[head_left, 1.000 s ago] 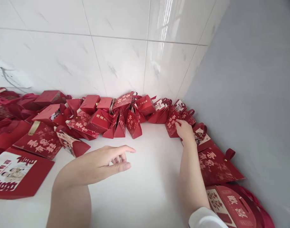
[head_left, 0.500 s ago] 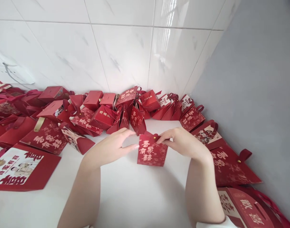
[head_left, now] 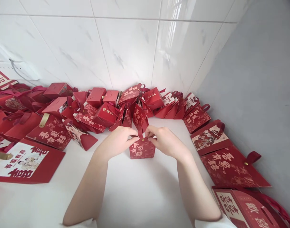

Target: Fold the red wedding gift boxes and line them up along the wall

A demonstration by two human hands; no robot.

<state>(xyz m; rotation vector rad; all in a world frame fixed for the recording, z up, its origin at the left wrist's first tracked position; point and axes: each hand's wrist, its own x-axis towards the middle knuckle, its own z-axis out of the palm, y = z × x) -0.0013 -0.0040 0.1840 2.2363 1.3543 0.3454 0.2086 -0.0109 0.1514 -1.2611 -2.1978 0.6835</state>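
Observation:
A small red gift box (head_left: pixel 142 151) with pale printed characters and a gold stud stands upright on the white table (head_left: pixel 137 190), right in front of me. My left hand (head_left: pixel 122 138) pinches its top edge on the left side, thumb on the front face. On the other side of the stud, my right hand (head_left: pixel 162 136) pinches the same top edge between thumb and fingers. A red ribbon loop rises between the two hands. The far face of the box is hidden.
Many red gift boxes crowd the wall, among them one with gold lettering (head_left: pixel 106 114). A large box with a white panel (head_left: pixel 28 161) lies at the left. More boxes line the right edge, including a flat patterned one (head_left: pixel 232 166). White tiles (head_left: pixel 128 47) rise behind.
My left hand has closed from open fingers onto the box's top edge. My right hand has moved in toward the middle. The box now stands more upright, and the view has shifted slightly.

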